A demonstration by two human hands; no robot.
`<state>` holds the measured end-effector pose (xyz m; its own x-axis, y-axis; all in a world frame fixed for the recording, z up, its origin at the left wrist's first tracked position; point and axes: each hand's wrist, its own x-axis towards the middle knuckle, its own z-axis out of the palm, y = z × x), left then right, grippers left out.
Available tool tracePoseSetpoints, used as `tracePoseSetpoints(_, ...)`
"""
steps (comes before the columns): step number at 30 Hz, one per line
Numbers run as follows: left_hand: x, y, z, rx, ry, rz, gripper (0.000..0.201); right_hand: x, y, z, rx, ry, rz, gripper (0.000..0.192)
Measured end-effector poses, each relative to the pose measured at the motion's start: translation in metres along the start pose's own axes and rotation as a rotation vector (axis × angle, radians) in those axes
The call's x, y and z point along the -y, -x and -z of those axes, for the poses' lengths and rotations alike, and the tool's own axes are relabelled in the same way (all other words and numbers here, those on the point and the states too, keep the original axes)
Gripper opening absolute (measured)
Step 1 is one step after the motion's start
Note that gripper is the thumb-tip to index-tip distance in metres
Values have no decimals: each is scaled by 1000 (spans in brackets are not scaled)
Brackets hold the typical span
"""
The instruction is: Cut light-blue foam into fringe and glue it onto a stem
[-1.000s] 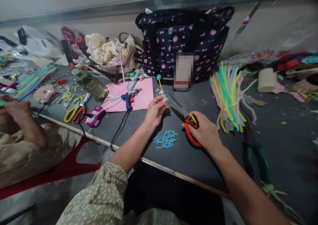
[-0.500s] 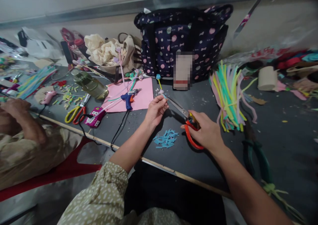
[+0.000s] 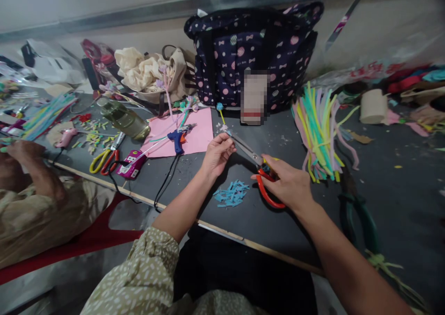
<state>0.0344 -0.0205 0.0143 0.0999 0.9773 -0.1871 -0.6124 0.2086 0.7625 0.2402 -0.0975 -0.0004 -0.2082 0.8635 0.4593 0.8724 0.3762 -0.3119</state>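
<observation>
My right hand grips red-and-yellow-handled scissors, their blades pointing to the upper left. Thumb and fingers of my left hand are pinched together at the blade tips, with a small blue strip showing just past the fingertips; most of it is hidden. Below the scissors, a loose pile of cut blue pieces lies on the dark table. A small blue flower on a yellow stem stands just beyond my left hand.
A blue glue gun rests on pink paper, its cord trailing to the table edge. Left are a bottle, more scissors and a purple power strip. Right are pipe cleaners and green-handled pliers. A dark bag stands behind.
The view has shifted very slightly. My left hand keeps its pinch and the scissors stay at its fingertips, with the handles a little closer together.
</observation>
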Motion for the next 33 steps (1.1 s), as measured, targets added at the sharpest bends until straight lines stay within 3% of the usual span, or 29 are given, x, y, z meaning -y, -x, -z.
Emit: tracePoseSetpoints(33,2,-1,2,-37,25,4,27,1,2,-4,-23,79,48,53)
